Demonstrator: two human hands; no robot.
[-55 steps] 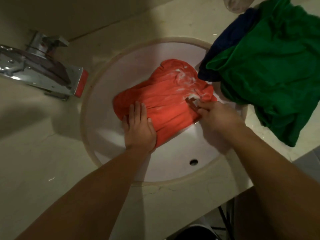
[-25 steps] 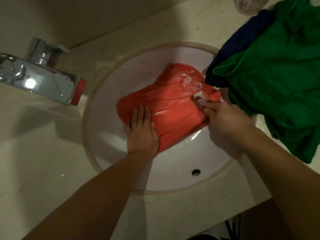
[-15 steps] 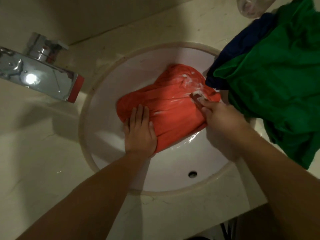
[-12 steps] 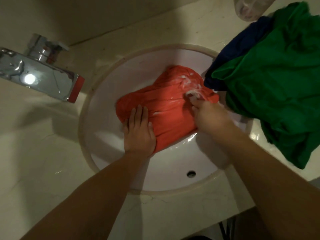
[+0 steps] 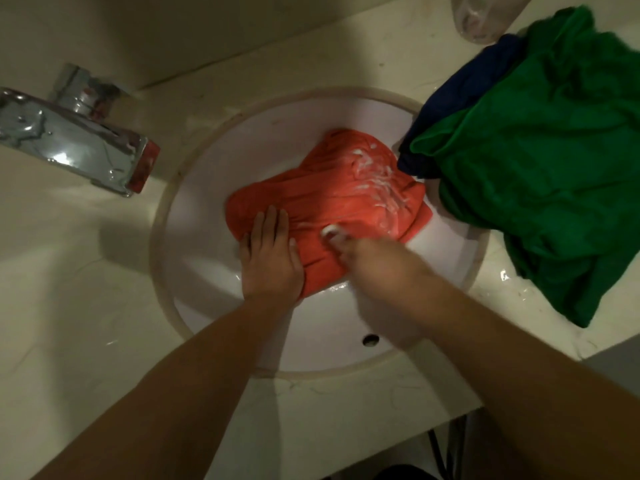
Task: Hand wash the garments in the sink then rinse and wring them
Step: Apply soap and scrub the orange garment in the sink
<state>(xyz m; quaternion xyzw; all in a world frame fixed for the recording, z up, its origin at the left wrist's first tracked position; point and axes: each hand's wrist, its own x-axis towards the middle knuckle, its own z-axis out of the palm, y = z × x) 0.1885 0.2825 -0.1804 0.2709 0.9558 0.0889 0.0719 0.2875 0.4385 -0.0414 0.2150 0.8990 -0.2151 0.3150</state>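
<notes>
Our left hand (image 5: 270,252) lies flat, pressing the orange shirt (image 5: 346,199) down in the sink (image 5: 242,147); our blurry right hand (image 5: 377,263) seems to pinch the soap (image 5: 331,233) and has slid from the shirt's edge to its middle; we are still soaping, not rinsing.

We have the sink (image 5: 277,133) set into the counter (image 5: 69,306), with the tap (image 5: 76,140) to its left. The garment (image 5: 329,199) lies in the basin, toward the far right. Our left hand (image 5: 272,258) rests flat on its near left corner. Our right hand (image 5: 377,261), just beside it, pinches a small lump (image 5: 330,232) on the cloth. A heap of clothes (image 5: 554,168) sits on the counter at right, overhanging the sink's rim, with a container (image 5: 485,15) behind it.
</notes>
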